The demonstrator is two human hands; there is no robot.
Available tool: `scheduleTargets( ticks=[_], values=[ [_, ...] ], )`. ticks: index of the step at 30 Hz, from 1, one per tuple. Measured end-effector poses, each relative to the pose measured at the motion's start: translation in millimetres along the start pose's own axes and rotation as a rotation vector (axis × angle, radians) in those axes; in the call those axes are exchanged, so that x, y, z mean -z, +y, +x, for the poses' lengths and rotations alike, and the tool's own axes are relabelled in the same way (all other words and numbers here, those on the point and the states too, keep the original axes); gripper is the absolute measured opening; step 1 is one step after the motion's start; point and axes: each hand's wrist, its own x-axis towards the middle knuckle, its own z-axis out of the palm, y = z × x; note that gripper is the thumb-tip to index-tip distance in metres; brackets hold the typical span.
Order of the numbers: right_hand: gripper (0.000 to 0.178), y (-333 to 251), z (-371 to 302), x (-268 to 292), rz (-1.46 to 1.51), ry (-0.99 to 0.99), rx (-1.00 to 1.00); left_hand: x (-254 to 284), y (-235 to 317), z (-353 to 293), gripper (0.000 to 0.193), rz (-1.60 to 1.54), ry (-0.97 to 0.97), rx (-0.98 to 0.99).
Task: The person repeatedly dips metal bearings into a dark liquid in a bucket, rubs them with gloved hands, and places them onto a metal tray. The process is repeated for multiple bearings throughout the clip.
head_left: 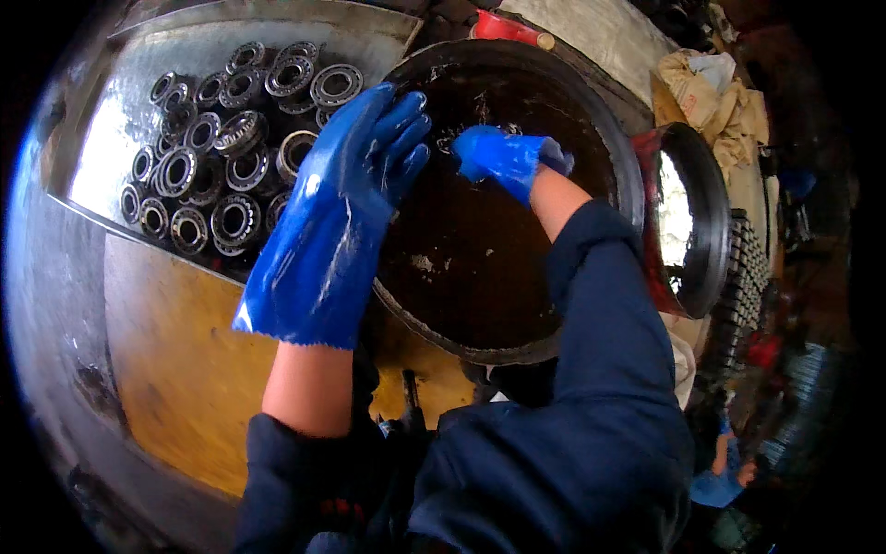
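Both my hands wear long blue rubber gloves. My left hand [355, 175] is above the left rim of a large round drum [454, 346], its fingers stretched out and nothing seen in its grasp. Inside the drum is dark brown liquid [461, 231] with pale flecks on it. My right hand [503, 159] reaches into this liquid near the far side; its fingers are under the surface or blurred, so what they hold is hidden. Left of the drum, many roller bearings [235, 219] lie heaped on a metal tray [101, 171], the nearest ones beside my left glove.
A second round container [715, 222] with a red side stands at the right. A red object [508, 30] lies beyond the drum, and crumpled tan sacks [711, 102] at the far right. A yellow surface [175, 351] is at the near left. Part of another person [720, 475] shows lower right.
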Motion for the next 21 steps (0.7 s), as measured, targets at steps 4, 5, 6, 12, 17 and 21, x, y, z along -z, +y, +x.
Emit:
scheduleTargets(
  ticks=[4, 5, 6, 12, 17, 21],
  values=[
    [0.059, -4, -36, -34, 0.629, 0.039, 0.086, 10, 8, -5, 0.042, -0.033, -0.056, -0.041],
    [0.059, -11, -48, -44, 0.776, 0.03, 0.077, 15, 6, 0, 0.042, -0.045, -0.074, -0.046],
    [0.059, -19, -65, -56, 0.876, 0.033, 0.039, 18, 3, 4, 0.042, -0.064, -0.101, -0.052],
    [0.059, -83, -148, -103, 1.235, 0.163, -0.167, 35, 5, 6, 0.043, -0.114, -0.26, -0.105],
    [0.058, -118, -183, -129, 1.219, 0.253, -0.319, 45, -1, 8, 0.044, -0.159, -0.404, -0.133],
    [0.058, -137, -206, -142, 1.187, 0.282, -0.397, 51, -7, 5, 0.045, -0.184, -0.518, -0.158]
  ],
)
